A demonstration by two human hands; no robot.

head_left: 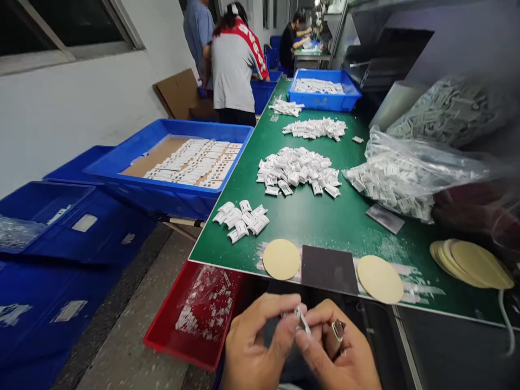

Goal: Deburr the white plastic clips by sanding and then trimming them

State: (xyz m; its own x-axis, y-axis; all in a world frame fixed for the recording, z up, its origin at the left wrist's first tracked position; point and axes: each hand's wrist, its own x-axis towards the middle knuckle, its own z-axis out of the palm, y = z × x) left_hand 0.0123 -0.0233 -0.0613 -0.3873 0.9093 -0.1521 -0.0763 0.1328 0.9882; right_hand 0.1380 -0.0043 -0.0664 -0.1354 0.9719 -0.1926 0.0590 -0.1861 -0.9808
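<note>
In front of the table's near edge, my left hand (258, 341) and my right hand (349, 352) pinch one small white plastic part (303, 320) between thumbs and fingers. It is tilted, and the fingertips cover much of it. A small metallic brown object (337, 337) sits at the fingers of my right hand; its kind is unclear. Just beyond the hands, a dark square pad (329, 269) lies between two yellow discs, one on the left (281, 259) and one on the right (380, 279). Past them, a small group of white parts (242, 219) rests on the green table (300, 219).
Farther off are a larger pile of white parts (298, 168), a plastic bag of parts (396, 176) and a blue tray (325, 102). A red bin (162, 336) with scraps stands low at left, below a blue bin (122, 157). Co-workers (238, 65) stand beyond.
</note>
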